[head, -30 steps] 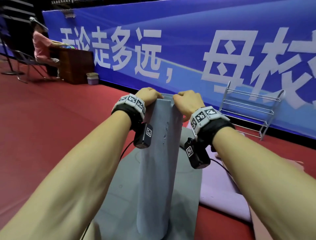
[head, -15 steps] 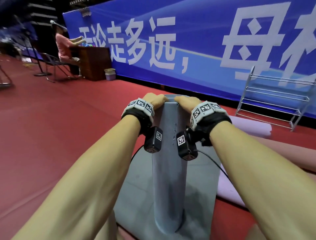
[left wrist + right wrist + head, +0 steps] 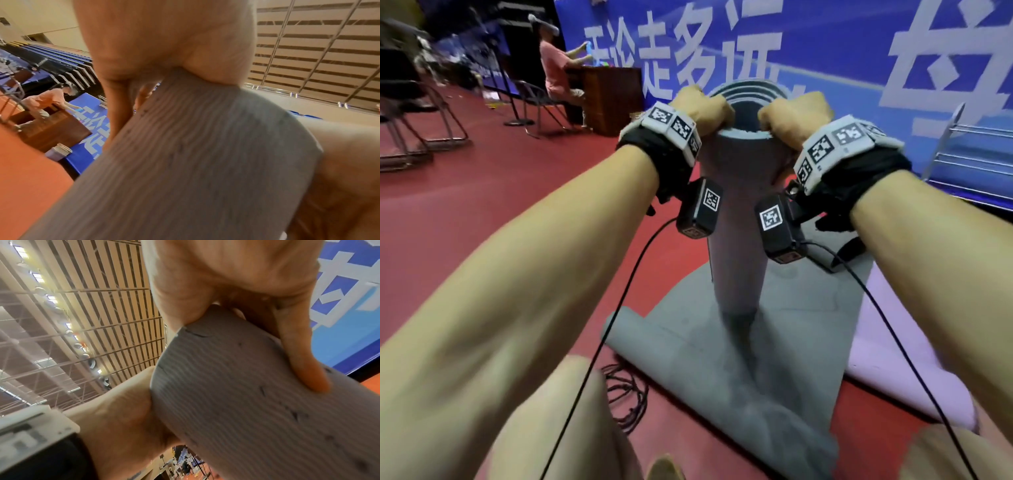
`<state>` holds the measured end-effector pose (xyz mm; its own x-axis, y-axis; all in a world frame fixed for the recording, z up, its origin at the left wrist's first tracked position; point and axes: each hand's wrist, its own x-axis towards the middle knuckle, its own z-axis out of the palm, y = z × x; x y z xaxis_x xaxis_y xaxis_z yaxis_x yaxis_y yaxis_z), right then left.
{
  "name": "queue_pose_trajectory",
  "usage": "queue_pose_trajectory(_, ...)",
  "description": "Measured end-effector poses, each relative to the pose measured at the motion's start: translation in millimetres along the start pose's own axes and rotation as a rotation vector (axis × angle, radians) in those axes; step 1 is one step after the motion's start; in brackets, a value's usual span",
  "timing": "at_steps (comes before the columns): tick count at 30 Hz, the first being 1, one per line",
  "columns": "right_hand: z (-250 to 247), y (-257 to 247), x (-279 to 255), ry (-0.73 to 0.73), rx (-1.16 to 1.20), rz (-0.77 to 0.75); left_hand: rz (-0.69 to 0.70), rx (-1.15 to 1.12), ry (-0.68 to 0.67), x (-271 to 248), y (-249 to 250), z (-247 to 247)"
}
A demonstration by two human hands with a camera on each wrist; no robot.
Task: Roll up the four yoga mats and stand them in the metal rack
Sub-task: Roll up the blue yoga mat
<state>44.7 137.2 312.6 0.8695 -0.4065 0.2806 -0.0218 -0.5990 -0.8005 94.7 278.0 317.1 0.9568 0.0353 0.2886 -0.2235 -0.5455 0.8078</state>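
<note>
Together, the left hand and the right hand are clamped on the top rim of a rolled grey ribbed foam yoga mat, fingers curled over the edge and thumbs pressed on the outer wall. The grip is confirmed in both wrist views, where the ribbed grey surface is seen pinched under each thumb. The roll is held upright, its lower end resting on a second grey yoga mat that lies flat on the red floor, one end of it curled. Just beside that flat mat, on its right edge, a lilac yoga mat is spread out, partly overlapped by it. Three mats can be counted with certainty. A silver metal rack with horizontal bars stands against the blue banner wall, well apart to the right. Black cables lie coiled near the left edge of the flat mat. Far left, folding chairs and a wooden desk with one seated person are visible.
</note>
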Motion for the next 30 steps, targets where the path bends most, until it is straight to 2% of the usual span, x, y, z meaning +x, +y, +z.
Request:
queue_pose_trajectory(2,24.9,12.4,-3.3,0.055,0.034,-0.02,-0.007,0.064,-0.011,2.8,-19.5,-2.2)
queue_pose_trajectory(5,71.8,43.3,-10.4,0.031,0.149,-0.006,0.083,0.157,0.054,5.1,-69.2,7.2)
queue_pose_trajectory(8,142.6,72.7,-1.5,-0.093,0.258,0.21,0.109,0.127,0.101,8.8,-135.2,25.3)
queue_pose_trajectory(10,196.3,99.1,10.1,-0.219,0.289,0.253,0.079,0.099,0.112,10.5,-181.0,28.0)
queue_pose_trajectory(15,274.5,110.6,-10.1,-0.26,0.263,0.088,0.012,0.021,0.195,16.0,-283.4,13.7)
queue_pose_trajectory(17,296.7,112.2,-13.4,-0.264,0.232,-0.02,0.025,-0.026,0.28,12.6,-314.7,9.5)
queue_pose_trajectory(20,328.6,127.4,-19.6,-0.268,0.266,-0.086,0.046,-0.031,0.309,9.3,-347.8,11.2)
queue_pose_trajectory(22,349.8,146.2,-24.8,-0.302,0.309,-0.085,0.027,-0.006,0.263,5.1,-366.4,15.7)
queue_pose_trajectory(25,376.8,167.5,-42.3,-0.423,0.255,-0.045,-0.097,0.01,0.199,-14.1,-408.7,27.4)
queue_pose_trajectory(28,397.4,203.8,-63.0,-0.416,0.062,0.025,-0.313,-0.022,-0.027,-45.0,-458.5,48.2)
queue_pose_trajectory(30,406.1,231.3,-79.9,-0.481,-0.095,0.026,-0.485,-0.211,-0.207,-65.5,-485.5,54.6)
